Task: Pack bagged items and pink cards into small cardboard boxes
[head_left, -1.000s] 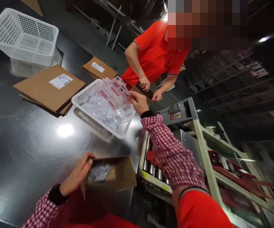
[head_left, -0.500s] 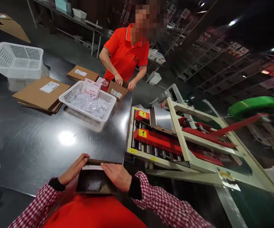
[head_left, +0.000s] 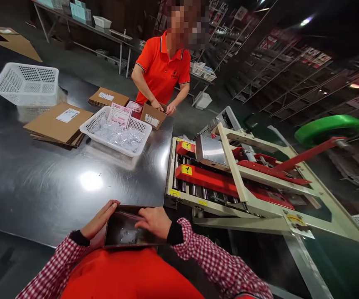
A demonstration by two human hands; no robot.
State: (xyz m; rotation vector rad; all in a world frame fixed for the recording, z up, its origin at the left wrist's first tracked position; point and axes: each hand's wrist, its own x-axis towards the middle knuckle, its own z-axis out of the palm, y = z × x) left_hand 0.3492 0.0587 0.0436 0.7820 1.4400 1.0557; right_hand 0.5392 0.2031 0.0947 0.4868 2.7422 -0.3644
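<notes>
At near tabletop edge: small open brown cardboard box (head_left: 129,229), clear packets inside, against the torso.
Left hand (head_left: 100,220): fingers curled over box's left wall, gripping it.
Right hand (head_left: 153,221): flat, fingers inside the opening, pressing a clear plastic bag.
Long axis: left–right, spanning between both hands.
Steel tabletop (head_left: 57,182): white perforated plastic basket (head_left: 118,131) of packets, well beyond.

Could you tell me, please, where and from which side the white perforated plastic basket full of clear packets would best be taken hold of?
Probably by the rim of the white perforated plastic basket, at its two short ends, coming from above and outside. The rim flares outward, giving fingers a lip to hook under, while clear plastic packets and upright printed cards fill the inside. The stack of flat brown cardboard sheets lies close by its left end.
</notes>
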